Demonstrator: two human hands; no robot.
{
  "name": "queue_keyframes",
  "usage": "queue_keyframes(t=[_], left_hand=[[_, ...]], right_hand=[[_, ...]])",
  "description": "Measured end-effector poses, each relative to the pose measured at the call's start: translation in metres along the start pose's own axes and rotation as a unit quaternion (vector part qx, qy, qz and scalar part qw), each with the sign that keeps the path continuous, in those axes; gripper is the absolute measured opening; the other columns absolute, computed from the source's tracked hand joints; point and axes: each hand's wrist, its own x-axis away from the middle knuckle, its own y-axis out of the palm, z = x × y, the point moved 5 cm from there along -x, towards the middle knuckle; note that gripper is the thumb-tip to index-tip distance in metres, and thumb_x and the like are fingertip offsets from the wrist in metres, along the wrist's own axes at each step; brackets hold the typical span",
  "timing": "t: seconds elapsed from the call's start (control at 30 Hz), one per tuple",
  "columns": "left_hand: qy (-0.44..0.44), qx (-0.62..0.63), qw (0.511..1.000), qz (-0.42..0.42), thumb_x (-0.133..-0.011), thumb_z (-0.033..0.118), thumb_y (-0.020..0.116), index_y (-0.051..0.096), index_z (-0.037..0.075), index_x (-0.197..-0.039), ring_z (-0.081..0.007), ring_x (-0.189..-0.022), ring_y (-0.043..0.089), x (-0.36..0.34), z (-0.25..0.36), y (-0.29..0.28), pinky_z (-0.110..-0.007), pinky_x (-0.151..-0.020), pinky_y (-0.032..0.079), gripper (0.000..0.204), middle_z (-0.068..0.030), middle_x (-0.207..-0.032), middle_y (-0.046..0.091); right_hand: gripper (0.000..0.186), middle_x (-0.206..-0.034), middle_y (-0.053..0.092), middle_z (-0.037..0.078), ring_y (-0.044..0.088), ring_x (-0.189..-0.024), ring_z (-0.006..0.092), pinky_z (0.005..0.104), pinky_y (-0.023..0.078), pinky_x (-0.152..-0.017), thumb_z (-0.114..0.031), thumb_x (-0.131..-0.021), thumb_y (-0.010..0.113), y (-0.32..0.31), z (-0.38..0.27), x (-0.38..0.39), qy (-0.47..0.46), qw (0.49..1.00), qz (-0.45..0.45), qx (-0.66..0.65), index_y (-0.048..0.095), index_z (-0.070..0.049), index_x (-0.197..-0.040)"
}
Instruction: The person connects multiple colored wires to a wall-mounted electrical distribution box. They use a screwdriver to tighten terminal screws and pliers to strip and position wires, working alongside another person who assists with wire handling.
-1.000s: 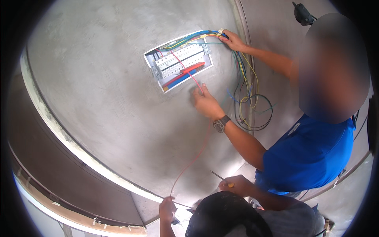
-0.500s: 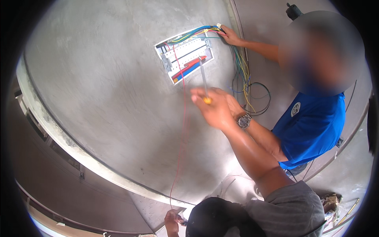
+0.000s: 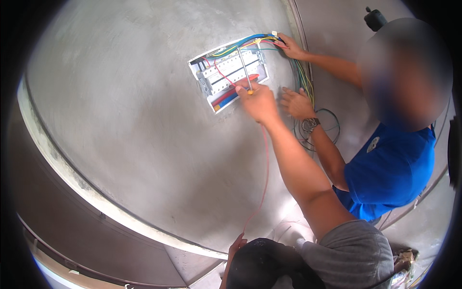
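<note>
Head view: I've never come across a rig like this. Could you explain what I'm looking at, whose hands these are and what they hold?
No machine here: these are a person's bare hands, seen by a wide fisheye camera worn on the head, so straight edges bend. A white rectangular electrical box sits in a smooth grey wall. The wearer's right hand grips a yellow-handled metal screwdriver. A thin red wire runs from the box to its fingers, reappears below, and reaches the left hand, whose grip is partly hidden. The blue-shirted co-worker has one hand at a bundle of coloured wires; the other, watch at its wrist, is beside hanging wires.
</note>
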Motion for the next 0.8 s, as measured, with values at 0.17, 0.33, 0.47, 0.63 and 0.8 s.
queue_keyframes(t=[0.17, 0.33, 0.47, 0.63, 0.8], left_hand=[[-0.043, -0.24, 0.959, 0.144, -0.114, 0.031, 0.08, 0.062, 0.003, -0.168, -0.0373, -0.143, 0.073, -0.06, 0.038, -0.012, -0.049, -0.118, 0.057, 0.063, -0.0218, -0.152, 0.076], [0.006, -0.289, 0.945, 0.152, -0.113, 0.03, 0.08, 0.067, 0.004, -0.163, -0.047, -0.148, 0.069, -0.123, 0.138, -0.021, -0.052, -0.125, 0.053, 0.058, -0.0274, -0.159, 0.071], [0.089, -0.316, 0.931, 0.16, -0.109, 0.023, 0.085, 0.073, 0.006, -0.154, -0.0461, -0.142, 0.072, -0.158, 0.226, -0.015, -0.052, -0.12, 0.056, 0.05, -0.0245, -0.151, 0.076], [0.216, -0.416, 0.862, 0.195, -0.102, 0.014, 0.091, 0.08, 0.003, -0.146, -0.0425, -0.141, 0.072, -0.189, 0.34, -0.023, -0.05, -0.119, 0.058, 0.046, -0.0223, -0.151, 0.075], [0.319, -0.489, 0.787, 0.197, -0.103, 0.016, 0.089, 0.081, 0.001, -0.142, -0.0441, -0.149, 0.066, -0.214, 0.448, -0.028, -0.055, -0.122, 0.055, 0.043, -0.0225, -0.157, 0.07]], right_hand=[[0.033, -0.104, 0.089, 0.018, 0.085, -0.098, 0.0369, 0.0475, 0.065, -0.091, -0.042, -0.107, 0.083, -0.018, -0.001, -0.056, -0.042, 0.987, -0.137, 0.069, 0.092, -0.016, -0.125], [0.03, -0.104, 0.088, 0.02, 0.084, -0.098, 0.0345, 0.0429, 0.064, -0.094, -0.035, -0.106, 0.084, -0.019, 0.006, -0.09, -0.085, 0.984, -0.147, 0.051, 0.091, -0.011, -0.123], [0.027, -0.097, 0.085, 0.018, 0.082, -0.092, 0.0362, 0.0444, 0.063, -0.089, -0.034, -0.107, 0.082, -0.027, 0.022, -0.117, -0.136, 0.984, -0.084, 0.073, 0.091, -0.01, -0.117], [0.024, -0.097, 0.085, 0.016, 0.081, -0.095, 0.0424, 0.053, 0.062, -0.087, -0.038, -0.105, 0.082, -0.018, 0.037, -0.138, -0.155, 0.981, -0.108, 0.051, 0.09, -0.017, -0.111], [0.026, -0.098, 0.085, 0.017, 0.081, -0.092, 0.0327, 0.0428, 0.062, -0.088, -0.032, -0.106, 0.084, -0.021, 0.041, -0.131, -0.146, 0.984, -0.107, 0.001, 0.088, -0.007, -0.113]])
